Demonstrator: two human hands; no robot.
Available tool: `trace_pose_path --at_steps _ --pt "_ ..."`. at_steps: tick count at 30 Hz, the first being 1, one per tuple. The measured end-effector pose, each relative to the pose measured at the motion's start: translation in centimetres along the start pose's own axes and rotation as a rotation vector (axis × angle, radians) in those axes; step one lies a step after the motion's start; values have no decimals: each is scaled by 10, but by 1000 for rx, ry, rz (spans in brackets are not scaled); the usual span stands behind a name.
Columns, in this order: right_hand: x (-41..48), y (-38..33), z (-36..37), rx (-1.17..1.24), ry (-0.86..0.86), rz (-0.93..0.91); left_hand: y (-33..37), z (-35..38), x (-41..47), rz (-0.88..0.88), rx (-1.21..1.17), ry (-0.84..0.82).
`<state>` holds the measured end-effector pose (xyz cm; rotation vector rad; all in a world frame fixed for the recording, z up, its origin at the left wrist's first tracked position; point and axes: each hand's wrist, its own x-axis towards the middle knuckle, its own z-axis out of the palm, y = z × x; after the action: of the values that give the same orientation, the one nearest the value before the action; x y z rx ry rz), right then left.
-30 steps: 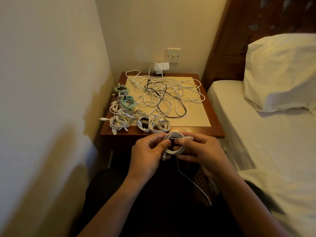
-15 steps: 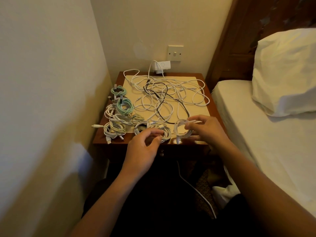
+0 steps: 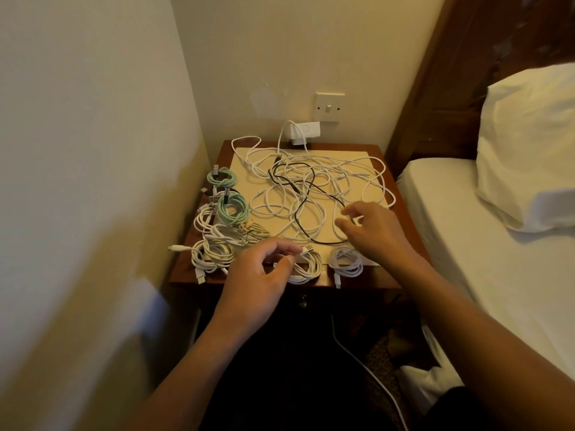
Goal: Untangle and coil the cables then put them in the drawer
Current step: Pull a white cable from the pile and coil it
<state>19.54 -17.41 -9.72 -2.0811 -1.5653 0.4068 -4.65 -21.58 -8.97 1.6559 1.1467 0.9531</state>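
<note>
Dim, yellowish room light. A plain cream painted wall (image 3: 77, 150) close on my left meets another ahead of me, bearing a white rectangular wall switch (image 3: 329, 107). A dark reddish-brown wooden bedside table (image 3: 182, 273) fills the corner. On my right: a carved dark wooden headboard (image 3: 466, 73), a white-sheeted mattress (image 3: 482, 259), a white pillow (image 3: 529, 144).

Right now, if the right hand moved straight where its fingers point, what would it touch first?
Probably the tangle: the right hand hovers open at its near edge, fingers aimed at where the black cable crosses white loops. Depth is unclear, so it may already touch them.
</note>
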Motion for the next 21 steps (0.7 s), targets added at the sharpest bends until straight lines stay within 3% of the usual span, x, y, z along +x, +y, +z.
trace_pose_path --at_steps 7,10,15,21 --pt "68 -23 48 -232 -71 40 10 -21 27 34 55 47" --pt "76 -24 45 -171 -36 98 11 -29 32 29 54 62" --pt "75 -52 -28 287 124 102 18 -41 43 8 101 78" --pt "30 -106 -136 898 60 49 63 -40 61 112 53 128"
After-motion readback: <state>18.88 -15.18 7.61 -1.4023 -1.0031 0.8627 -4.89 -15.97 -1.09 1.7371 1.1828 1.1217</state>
